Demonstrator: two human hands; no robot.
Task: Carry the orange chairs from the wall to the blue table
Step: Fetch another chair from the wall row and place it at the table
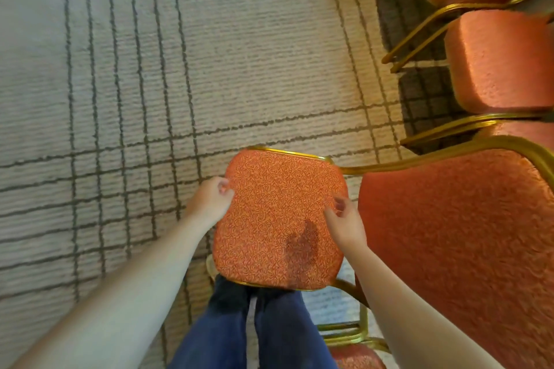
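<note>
Fingers of left hand (209, 199) and right hand (344, 220) clamped on opposite seat edges of orange chair (278, 219); cushion soft, frame stiff, probably heavy: frame beneath fingers safer.

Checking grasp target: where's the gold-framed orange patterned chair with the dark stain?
Head view, lower centre: the gold-framed orange patterned chair is gripped at its side edges by the left hand and right hand, just left of a neighbouring orange chair.
</note>
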